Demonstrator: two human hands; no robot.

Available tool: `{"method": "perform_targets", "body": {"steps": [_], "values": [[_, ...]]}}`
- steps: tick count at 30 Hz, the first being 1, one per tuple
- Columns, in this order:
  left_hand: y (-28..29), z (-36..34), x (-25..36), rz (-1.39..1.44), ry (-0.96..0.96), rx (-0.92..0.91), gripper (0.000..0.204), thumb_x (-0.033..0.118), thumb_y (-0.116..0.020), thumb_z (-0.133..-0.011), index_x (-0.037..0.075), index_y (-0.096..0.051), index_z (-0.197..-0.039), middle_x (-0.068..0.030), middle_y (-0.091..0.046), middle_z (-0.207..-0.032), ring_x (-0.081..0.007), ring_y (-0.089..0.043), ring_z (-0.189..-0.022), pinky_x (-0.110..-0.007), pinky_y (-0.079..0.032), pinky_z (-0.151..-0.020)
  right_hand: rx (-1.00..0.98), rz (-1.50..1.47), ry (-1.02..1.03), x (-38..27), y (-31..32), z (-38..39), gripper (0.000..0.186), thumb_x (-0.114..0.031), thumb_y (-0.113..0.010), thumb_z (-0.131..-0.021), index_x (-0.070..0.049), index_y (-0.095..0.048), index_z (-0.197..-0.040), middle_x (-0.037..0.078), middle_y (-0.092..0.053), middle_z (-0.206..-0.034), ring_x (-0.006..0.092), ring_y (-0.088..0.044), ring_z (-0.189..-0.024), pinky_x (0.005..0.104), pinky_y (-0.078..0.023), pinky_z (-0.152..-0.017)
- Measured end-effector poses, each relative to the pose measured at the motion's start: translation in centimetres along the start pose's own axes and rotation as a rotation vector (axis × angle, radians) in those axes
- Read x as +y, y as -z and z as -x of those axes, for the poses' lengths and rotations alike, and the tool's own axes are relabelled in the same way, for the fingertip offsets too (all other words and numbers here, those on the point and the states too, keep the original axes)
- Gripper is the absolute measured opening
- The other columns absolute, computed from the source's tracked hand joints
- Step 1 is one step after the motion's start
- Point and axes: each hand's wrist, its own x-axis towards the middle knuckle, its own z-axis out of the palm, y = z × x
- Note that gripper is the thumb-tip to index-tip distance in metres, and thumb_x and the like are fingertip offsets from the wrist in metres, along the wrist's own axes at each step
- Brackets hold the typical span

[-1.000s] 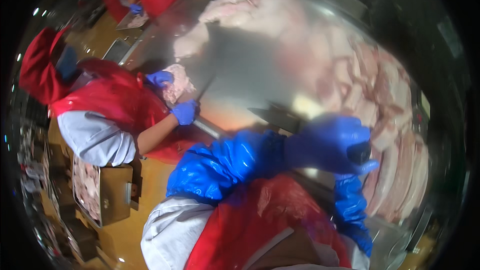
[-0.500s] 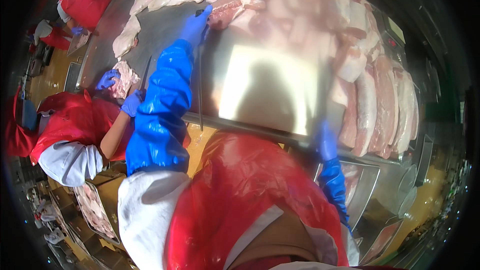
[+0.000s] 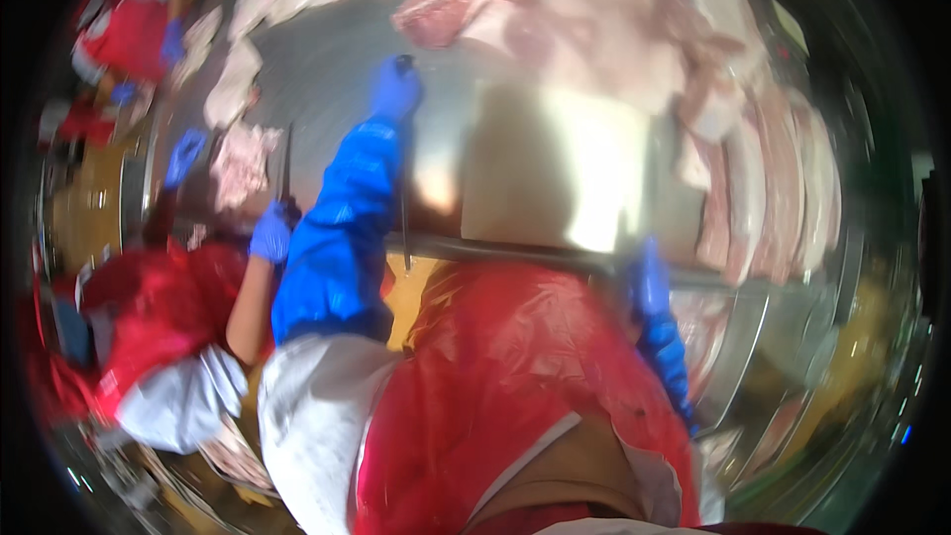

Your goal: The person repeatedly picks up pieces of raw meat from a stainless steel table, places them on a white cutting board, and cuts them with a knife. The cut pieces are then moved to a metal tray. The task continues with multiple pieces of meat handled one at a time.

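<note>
My left hand (image 3: 394, 91), in a blue glove, is closed round the dark handle of what looks like a sharpening steel. Its thin rod (image 3: 405, 208) runs back toward me and past the table's near edge. Beyond that hand a piece of red and pale meat (image 3: 438, 8) lies on the metal table (image 3: 327, 64). My right hand (image 3: 649, 282), also gloved, is at the near edge, right of a pale cutting board (image 3: 515, 163). Its fingers look closed; blur hides them, and I cannot make out what they hold. A faint narrow strip extends beyond it.
Long meat slabs (image 3: 778, 183) lie on the right, and pale cuts (image 3: 604, 30) cover the far side. At left a co-worker's gloved hand (image 3: 269, 233) holds a thin dark tool beside a pale piece (image 3: 243, 163). A metal tray (image 3: 738, 342) sits below the table at right.
My left hand has come back toward me with the steel, away from the red meat. The co-worker's far hand has lifted off the pale piece. The whole view has shifted slightly.
</note>
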Motion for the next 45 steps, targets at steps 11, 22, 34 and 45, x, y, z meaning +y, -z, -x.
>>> {"method": "perform_targets", "body": {"steps": [11, 22, 34, 45], "values": [[2.4, 9.0, -1.2, -0.169, -0.084, -0.024, 0.073, 0.023, -0.075, -0.083, 0.001, -0.044, -0.145, -0.0271, -0.049, -0.135, -0.0444, -0.049, -0.124, -0.051, -0.041, -0.106, -0.063, -0.075, -0.11, -7.5, -3.7, 2.3, 0.053, -0.05, -0.054, -0.102, -0.001, -0.069, -0.089, 0.005, -0.06, -0.067, 0.0101, -0.057, -0.049, 0.0264, -0.044, -0.044], [-5.4, 14.9, 18.1, 1.0, 0.606, -1.154, 0.056, 0.04, -0.046, -0.105, 0.001, -0.047, -0.145, -0.0189, -0.066, -0.119, -0.0264, -0.068, -0.097, -0.036, -0.054, -0.084, 0.21, -0.214, 0.155, 0.7, 13.9, -6.8, 0.02, -0.022, -0.066, -0.099, -0.003, -0.064, -0.101, 0.001, -0.058, -0.07, 0.0099, -0.055, -0.057, 0.0278, -0.046, -0.054], [-28.7, 20.0, 42.6, 1.173, 0.34, -1.501, 0.063, 0.04, -0.04, -0.105, 0.001, -0.033, -0.154, -0.0251, -0.041, -0.154, -0.0371, -0.04, -0.144, -0.046, -0.033, -0.118, 0.241, -0.056, 0.309, -1.0, 40.7, -21.7, 0.04, -0.019, -0.066, -0.097, 0.002, -0.062, -0.131, 0.004, -0.068, -0.115, 0.0118, -0.061, -0.103, 0.0277, -0.047, -0.095], [-40.7, 20.9, 49.7, 1.551, 0.881, -1.414, 0.035, 0.04, -0.053, -0.101, 0.011, -0.057, -0.12, -0.0139, -0.062, -0.119, -0.0307, -0.058, -0.113, -0.045, -0.044, -0.104, -0.229, -0.346, 0.269, -1.4, 40.2, -29.2, 0.04, -0.016, -0.063, -0.094, 0.003, -0.06, -0.129, 0.006, -0.066, -0.119, 0.0138, -0.06, -0.108, 0.0284, -0.045, -0.1]]}}
